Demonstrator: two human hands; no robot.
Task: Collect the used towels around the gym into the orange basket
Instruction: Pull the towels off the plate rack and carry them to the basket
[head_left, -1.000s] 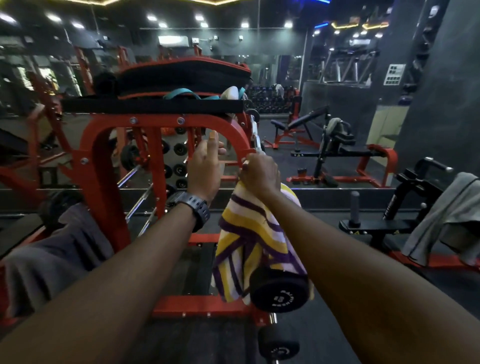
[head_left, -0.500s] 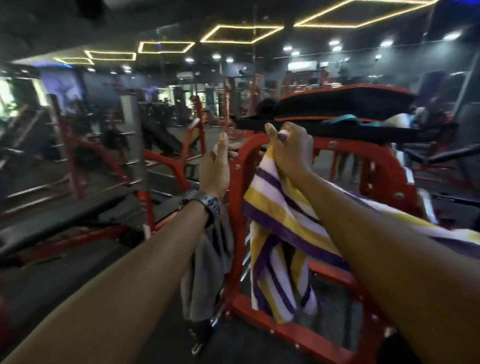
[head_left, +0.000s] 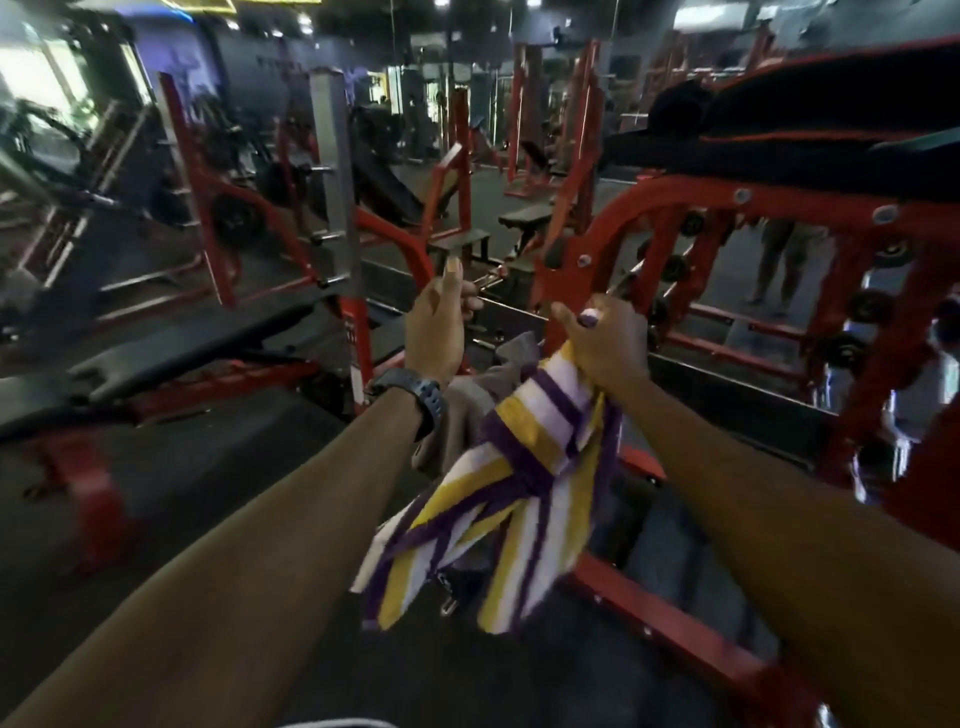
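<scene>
Head view, gym floor: a striped towel (head_left: 524, 483) in yellow, white and purple hangs from the right hand (head_left: 605, 343), whose fingers are curled tight around its bunched top edge, its loose lower corners dangling free in mid-air above the dark rubber floor (head_left: 171, 483). Just behind the stripes, a grey towel (head_left: 467, 410) droops between the two forearms. The left hand (head_left: 439, 325), with a dark watch (head_left: 418, 397) at the wrist, is raised beside it, fingers loosely bent and holding nothing. To the right, a red machine frame (head_left: 675, 218) with a black pad (head_left: 810, 130) on top stands close against the right arm, its base rail running along the floor below. To the left, a black bench (head_left: 182, 353) edges an open strip of flooring. Red racks crowd the blurred background.
</scene>
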